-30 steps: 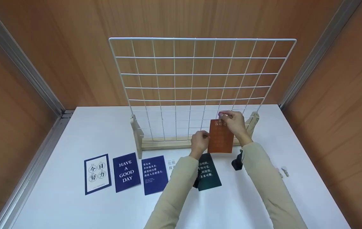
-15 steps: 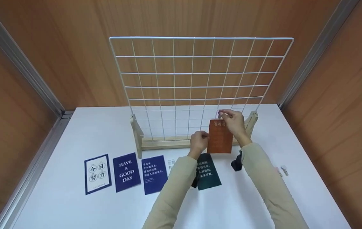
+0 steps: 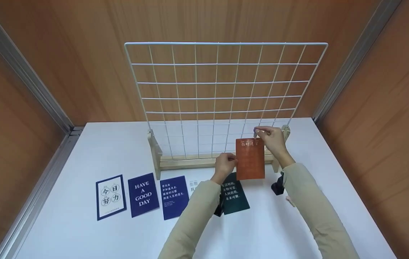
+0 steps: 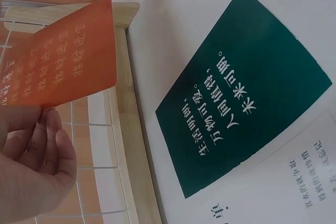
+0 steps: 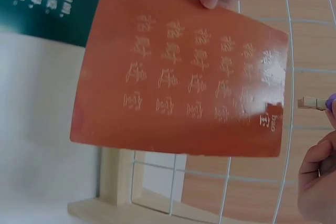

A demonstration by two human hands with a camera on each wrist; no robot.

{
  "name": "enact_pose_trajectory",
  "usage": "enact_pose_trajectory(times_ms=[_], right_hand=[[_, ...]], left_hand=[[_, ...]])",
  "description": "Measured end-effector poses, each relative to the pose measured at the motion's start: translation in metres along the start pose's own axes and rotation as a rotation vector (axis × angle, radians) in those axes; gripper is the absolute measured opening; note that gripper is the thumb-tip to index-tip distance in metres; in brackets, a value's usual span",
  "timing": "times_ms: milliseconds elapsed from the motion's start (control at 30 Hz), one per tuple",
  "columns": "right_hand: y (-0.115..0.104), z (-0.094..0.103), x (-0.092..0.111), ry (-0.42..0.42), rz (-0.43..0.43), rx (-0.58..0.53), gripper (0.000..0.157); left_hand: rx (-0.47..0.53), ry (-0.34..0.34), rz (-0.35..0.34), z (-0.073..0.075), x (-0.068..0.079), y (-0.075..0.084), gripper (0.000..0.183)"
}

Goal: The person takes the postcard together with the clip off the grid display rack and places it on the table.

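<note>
My left hand [image 3: 224,166] pinches an orange-red card [image 3: 250,160] by its left edge, holding it up before the right part of the white wire grid [image 3: 197,98]. Embossed characters run in rows over the card [image 5: 173,72]. Between thumb and fingers of my right hand [image 3: 273,143] is a small wooden clothespin [image 5: 313,103] with a purple piece at its handle end. In the right wrist view the clothespin's tip points at the card's top edge, with a gap between them. A dark green card [image 4: 244,93] with white writing lies on the table below the left hand.
Three more cards lie at left: a white one with blue border [image 3: 111,197], a blue HAVE A GOOD DAY card [image 3: 143,195] and another blue card [image 3: 174,198]. A wooden base [image 3: 186,163] bears the grid. A black object [image 3: 278,186] sits by the right sleeve.
The orange-red card has come slightly down and toward me. My right hand, with the clothespin, has shifted right, uncovering more of the card's top edge.
</note>
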State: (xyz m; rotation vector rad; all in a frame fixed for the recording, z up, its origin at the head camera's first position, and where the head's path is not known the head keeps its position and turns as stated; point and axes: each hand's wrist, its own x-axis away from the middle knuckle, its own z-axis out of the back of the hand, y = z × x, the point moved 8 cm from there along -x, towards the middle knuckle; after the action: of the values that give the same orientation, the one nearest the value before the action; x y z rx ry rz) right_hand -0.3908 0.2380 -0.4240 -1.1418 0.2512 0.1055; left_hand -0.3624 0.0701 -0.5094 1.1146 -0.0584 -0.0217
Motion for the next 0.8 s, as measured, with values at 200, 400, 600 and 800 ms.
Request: enact_pose_trajectory(times_ms=[200, 400, 600, 800], right_hand=[[0.007, 0.012, 0.005, -0.021, -0.020, 0.024, 0.026], [0.015, 0.023, 0.009, -0.038, -0.054, 0.057, 0.028], [0.027, 0.032, 0.013, -0.076, -0.085, 0.057, 0.029], [0.041, 0.040, 0.018, -0.147, -0.117, 0.036, 0.032]], left_hand=[[0.041, -0.016, 0.025, -0.004, 0.005, -0.007, 0.009], [0.106, -0.040, 0.069, -0.011, 0.013, -0.015, 0.011], [0.192, -0.060, 0.090, -0.016, 0.022, -0.020, 0.014], [0.222, -0.066, 0.098, -0.023, 0.026, -0.027, 0.013]])
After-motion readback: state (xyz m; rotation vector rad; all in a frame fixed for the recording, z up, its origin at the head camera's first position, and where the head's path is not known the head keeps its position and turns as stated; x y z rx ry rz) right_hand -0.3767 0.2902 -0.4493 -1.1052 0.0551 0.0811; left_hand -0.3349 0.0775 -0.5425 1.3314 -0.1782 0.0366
